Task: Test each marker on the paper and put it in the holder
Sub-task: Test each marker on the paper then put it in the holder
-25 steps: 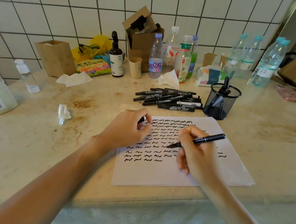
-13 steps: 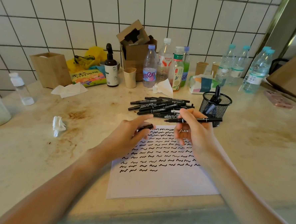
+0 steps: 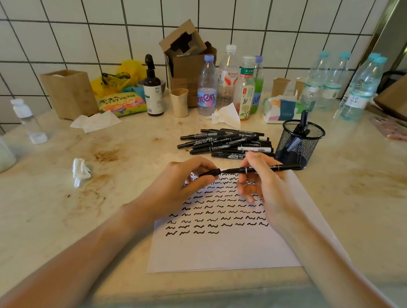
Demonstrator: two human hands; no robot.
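Note:
My right hand (image 3: 264,188) pinches a black marker (image 3: 274,169) that lies level above the top of the paper (image 3: 227,253). My left hand (image 3: 179,185) pinches the marker's black cap (image 3: 212,172), which sits right at the marker's tip. Rows of black squiggles cover the upper half of the sheet. A pile of black markers (image 3: 224,143) lies just beyond my hands. To its right stands a black mesh holder (image 3: 298,145) with a few markers in it.
Bottles (image 3: 208,82), a cardboard box (image 3: 187,64), paper cups (image 3: 179,102) and a tissue pack (image 3: 282,110) line the tiled wall. A crumpled tissue (image 3: 80,171) lies at the left. More water bottles (image 3: 359,89) stand at the back right. The counter's front edge is near me.
My right hand lifted the marker off the paper and turned it level. My left hand rose from the sheet and brought the cap to the marker's tip.

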